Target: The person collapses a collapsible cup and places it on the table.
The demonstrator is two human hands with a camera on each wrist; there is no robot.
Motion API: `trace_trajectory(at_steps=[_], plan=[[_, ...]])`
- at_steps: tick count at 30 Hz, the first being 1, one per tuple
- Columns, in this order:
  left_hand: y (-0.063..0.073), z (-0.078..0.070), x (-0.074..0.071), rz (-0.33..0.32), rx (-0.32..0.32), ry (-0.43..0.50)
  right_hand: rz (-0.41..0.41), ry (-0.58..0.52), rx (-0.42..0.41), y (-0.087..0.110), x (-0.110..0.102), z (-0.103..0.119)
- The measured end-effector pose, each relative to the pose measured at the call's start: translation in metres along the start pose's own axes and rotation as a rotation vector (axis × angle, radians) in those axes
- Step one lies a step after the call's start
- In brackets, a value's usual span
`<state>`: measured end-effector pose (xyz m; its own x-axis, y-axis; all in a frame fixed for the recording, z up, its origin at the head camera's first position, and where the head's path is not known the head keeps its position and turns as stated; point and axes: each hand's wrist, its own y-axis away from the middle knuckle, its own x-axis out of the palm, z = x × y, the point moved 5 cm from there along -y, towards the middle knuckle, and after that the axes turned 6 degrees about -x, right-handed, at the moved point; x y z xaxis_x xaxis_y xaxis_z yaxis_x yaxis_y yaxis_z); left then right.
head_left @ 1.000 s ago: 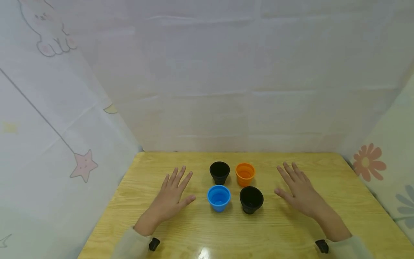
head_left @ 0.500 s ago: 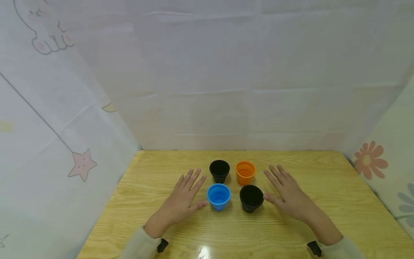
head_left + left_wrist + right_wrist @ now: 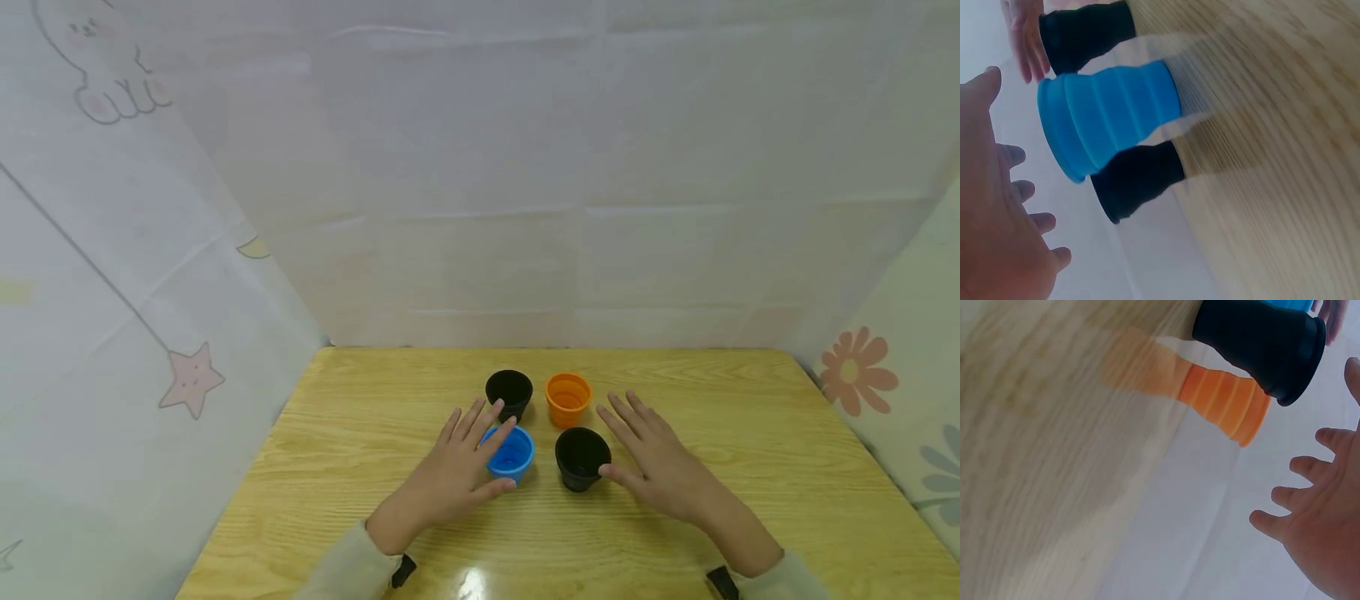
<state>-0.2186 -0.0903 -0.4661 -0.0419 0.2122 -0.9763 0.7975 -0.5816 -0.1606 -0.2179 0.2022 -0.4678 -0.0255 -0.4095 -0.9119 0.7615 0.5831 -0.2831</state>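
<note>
Two black cups, a back one (image 3: 509, 390) and a front one (image 3: 582, 460), stand upright on the wooden table with an orange cup (image 3: 567, 400) and a blue cup (image 3: 513, 454). Together they form a loose square. My left hand (image 3: 452, 479), fingers spread, overlaps the left side of the blue cup in the head view. In the left wrist view a gap shows between that hand and the ribbed blue cup (image 3: 1110, 112). My right hand (image 3: 660, 462) is spread beside the front black cup, its thumb at the rim in the head view. Neither hand holds anything.
The cups rest on a light wooden table (image 3: 360, 392). White cloth (image 3: 465, 167) rises behind it, and printed cloth panels with a pink star (image 3: 192, 380) and a red flower (image 3: 857, 371) flank both sides.
Both hands have moved inward toward the cups, the left one rightward to the blue cup and the right one leftward to the front black cup. The cups have stayed put.
</note>
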Motion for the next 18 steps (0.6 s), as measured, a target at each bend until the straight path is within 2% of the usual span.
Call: trace_trajectory(at_steps=[9, 13, 18], plan=[[-0.013, -0.021, 0.005, 0.006, 0.053, -0.06, -0.026, 0.026, -0.056, 0.002, 0.004, 0.007], [-0.016, -0.03, 0.01, -0.01, 0.098, -0.086, -0.026, 0.035, -0.054, 0.004, 0.007, 0.008], [-0.019, -0.04, 0.014, 0.0, 0.127, -0.108, -0.017, 0.047, -0.058, 0.006, 0.011, 0.008]])
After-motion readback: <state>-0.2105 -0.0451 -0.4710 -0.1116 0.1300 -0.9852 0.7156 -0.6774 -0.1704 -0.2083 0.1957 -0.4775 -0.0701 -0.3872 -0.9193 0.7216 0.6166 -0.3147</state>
